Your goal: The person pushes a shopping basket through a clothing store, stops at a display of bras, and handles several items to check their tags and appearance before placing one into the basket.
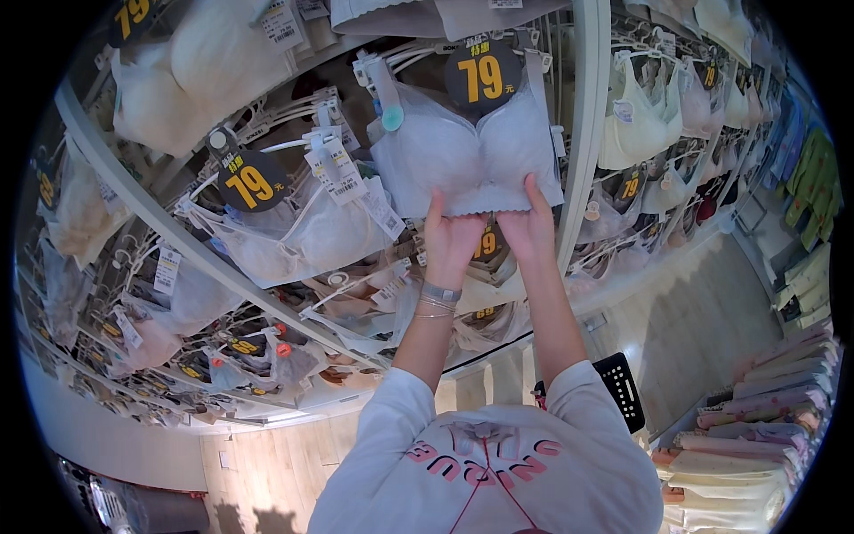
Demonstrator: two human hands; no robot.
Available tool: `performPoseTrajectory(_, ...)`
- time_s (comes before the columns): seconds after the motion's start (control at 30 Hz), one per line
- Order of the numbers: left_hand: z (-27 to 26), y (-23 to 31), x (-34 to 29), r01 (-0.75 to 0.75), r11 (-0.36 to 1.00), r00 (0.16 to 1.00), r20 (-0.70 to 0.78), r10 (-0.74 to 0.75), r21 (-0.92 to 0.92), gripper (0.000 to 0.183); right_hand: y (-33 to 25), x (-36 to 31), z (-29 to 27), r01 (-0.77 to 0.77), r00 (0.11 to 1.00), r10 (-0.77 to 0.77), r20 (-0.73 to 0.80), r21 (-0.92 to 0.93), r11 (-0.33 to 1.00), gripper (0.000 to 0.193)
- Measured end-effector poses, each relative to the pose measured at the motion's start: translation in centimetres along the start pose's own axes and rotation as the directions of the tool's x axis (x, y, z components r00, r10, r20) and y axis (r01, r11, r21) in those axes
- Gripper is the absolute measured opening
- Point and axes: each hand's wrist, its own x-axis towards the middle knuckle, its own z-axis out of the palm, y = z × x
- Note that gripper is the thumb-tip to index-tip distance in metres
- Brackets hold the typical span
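Observation:
A pale grey-blue bra (pixel 427 151) with a scalloped lower band hangs on the rack at the upper middle. My left hand (pixel 452 233) grips the band below the left cup, its thumb on the front and the fingers hidden behind. In the same way my right hand (pixel 527 222) holds the band below the right cup, thumb in front. A round black price sign (pixel 484 75) with yellow figures stands above the middle of the bra. A small mint-green round tag (pixel 392 117) hangs at its left strap.
More bras (pixel 329 227) on hangers fill the racks to the left and right, with white uprights (pixel 583 133) between them. A black perforated basket (pixel 621 392) is beside my right arm. Folded or hanging clothes (pixel 738 445) line the lower right. Wooden floor (pixel 267 463) lies below.

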Motion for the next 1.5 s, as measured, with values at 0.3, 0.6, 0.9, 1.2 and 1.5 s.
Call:
performPoseTrajectory(0.3,-0.2,-0.6,0.9,-0.051,0.999,0.988,-0.147,0.052,0.013,0.049,-0.4,1.6,-1.0,0.013,0.999,-0.013,-0.046,0.005,1.000,0.046)
performPoseTrajectory(0.6,-2.1,2.9,0.0,-0.055,0.982,0.992,-0.121,0.033,-0.178,0.052,-1.7,2.2,-2.3,0.116,0.992,-0.101,-0.076,0.231,0.966,0.039)
performPoseTrajectory(0.9,-3.7,5.6,-0.8,-0.204,0.962,0.959,-0.236,0.159,-0.181,0.045,-2.9,4.9,-6.6,0.157,0.983,-0.138,-0.117,0.167,0.973,0.041)
performPoseTrajectory(1.2,-4.1,5.8,-1.1,-0.201,0.970,0.963,-0.211,0.170,-0.134,0.038,-4.7,5.2,-7.4,0.201,0.978,-0.189,-0.092,0.142,0.969,0.041)
performPoseTrajectory(1.5,-5.6,5.5,-1.9,-0.156,0.977,0.967,-0.227,0.120,-0.145,0.035,-4.1,3.4,-5.9,0.212,0.974,-0.189,-0.121,0.211,0.954,0.039)
